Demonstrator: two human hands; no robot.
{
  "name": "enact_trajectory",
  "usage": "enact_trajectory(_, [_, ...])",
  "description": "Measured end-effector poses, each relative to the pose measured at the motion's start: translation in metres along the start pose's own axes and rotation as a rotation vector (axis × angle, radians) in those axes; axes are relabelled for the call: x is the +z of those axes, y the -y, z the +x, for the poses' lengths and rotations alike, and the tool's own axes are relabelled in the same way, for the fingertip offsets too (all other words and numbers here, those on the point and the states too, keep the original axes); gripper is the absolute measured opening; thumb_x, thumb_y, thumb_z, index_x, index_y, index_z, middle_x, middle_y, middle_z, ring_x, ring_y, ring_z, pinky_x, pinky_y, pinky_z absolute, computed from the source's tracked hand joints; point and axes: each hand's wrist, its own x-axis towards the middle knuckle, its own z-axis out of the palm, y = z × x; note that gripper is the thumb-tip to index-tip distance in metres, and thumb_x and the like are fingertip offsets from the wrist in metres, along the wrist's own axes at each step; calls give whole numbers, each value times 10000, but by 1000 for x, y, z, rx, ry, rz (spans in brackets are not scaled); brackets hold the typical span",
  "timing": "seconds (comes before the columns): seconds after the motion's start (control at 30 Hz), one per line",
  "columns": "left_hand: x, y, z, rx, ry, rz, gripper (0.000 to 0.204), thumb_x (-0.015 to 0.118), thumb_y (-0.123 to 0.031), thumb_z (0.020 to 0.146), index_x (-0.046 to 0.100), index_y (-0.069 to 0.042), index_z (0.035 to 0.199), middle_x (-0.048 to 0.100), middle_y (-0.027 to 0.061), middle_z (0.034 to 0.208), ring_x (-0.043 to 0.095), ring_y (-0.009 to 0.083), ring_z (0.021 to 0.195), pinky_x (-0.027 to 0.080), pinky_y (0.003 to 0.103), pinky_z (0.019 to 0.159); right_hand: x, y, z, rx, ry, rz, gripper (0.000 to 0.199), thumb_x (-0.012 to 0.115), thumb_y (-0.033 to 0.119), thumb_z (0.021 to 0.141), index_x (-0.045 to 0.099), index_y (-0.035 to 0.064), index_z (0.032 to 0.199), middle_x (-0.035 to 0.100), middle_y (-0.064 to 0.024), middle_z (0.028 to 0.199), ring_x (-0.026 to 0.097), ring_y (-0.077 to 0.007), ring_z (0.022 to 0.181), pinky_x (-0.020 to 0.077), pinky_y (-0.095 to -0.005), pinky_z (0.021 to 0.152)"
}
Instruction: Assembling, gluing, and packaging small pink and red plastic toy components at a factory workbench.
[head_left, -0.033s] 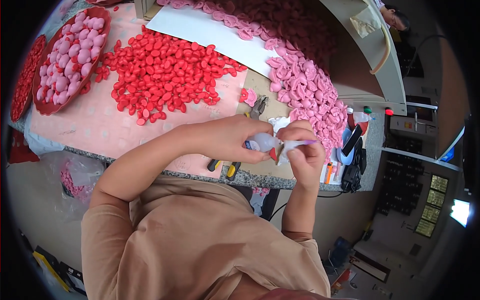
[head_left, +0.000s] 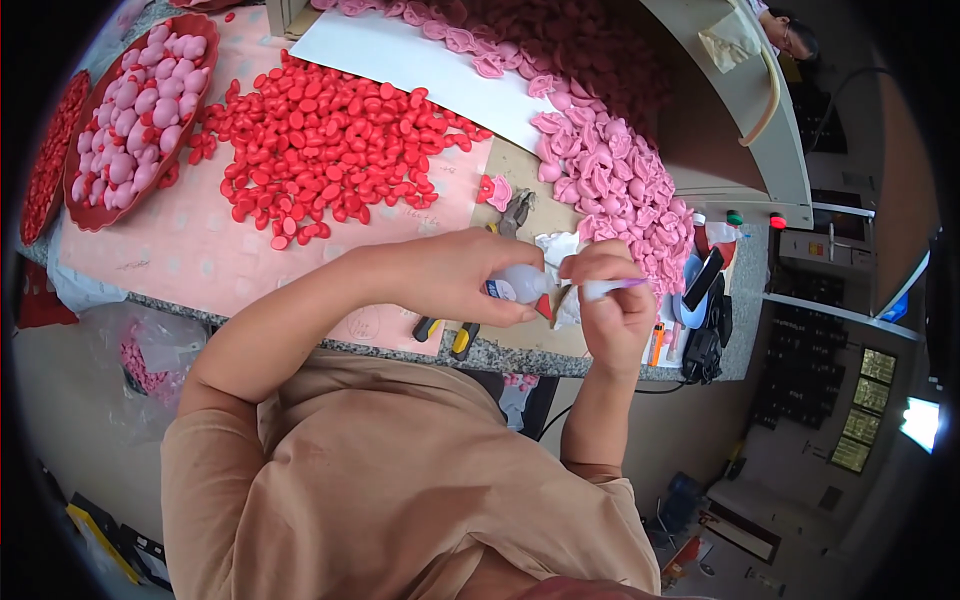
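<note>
My left hand is closed around a small translucent plastic bottle with a blue-and-white label, tilted to the right. A red piece shows at its fingertips; what holds it is partly hidden. To the right, my right hand pinches a small white piece with a purple tip, whose kind I cannot make out. A little space separates this piece from the bottle. White crumpled paper lies between my hands. Beyond them are pliers and a pink piece beside a red one.
Red pieces are heaped on the pink sheet. Pink shells spill from a grey cabinet. A red tray holds pink balls at left. Yellow-black handles, an orange lighter and a black cable bundle lie near the front edge.
My right hand has shifted slightly right with the white-and-purple piece, widening the space from the bottle. My left hand and the bottle have barely moved.
</note>
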Motion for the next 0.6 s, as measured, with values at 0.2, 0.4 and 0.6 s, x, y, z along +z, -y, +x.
enact_trajectory(0.2, [-13,7,2,39,-268,-213,140,582,-115,883,519,-55,992,507,-10,952,504,75,886,432,233,784,-7,-29,-17,260,-210,-425,241,613,-23,800,609,-10,1041,591,-44,961,547,-84,782,438,-215,721])
enact_trajectory(0.4, [-17,22,0,164,-366,-210,316,581,-202,899,521,-51,1171,548,25,1018,513,84,937,451,248,788,6,-50,-22,138,-31,-849,280,687,53,762,639,36,1037,594,-79,987,561,-190,837,462,-284,728])
enact_trajectory(0.6, [-21,7,14,95,-386,-169,331,591,-65,868,538,-22,1192,565,35,1068,541,93,977,463,245,838,-5,-28,-26,157,-124,-819,386,698,59,743,616,55,1121,588,-95,983,567,-237,881,466,-307,772])
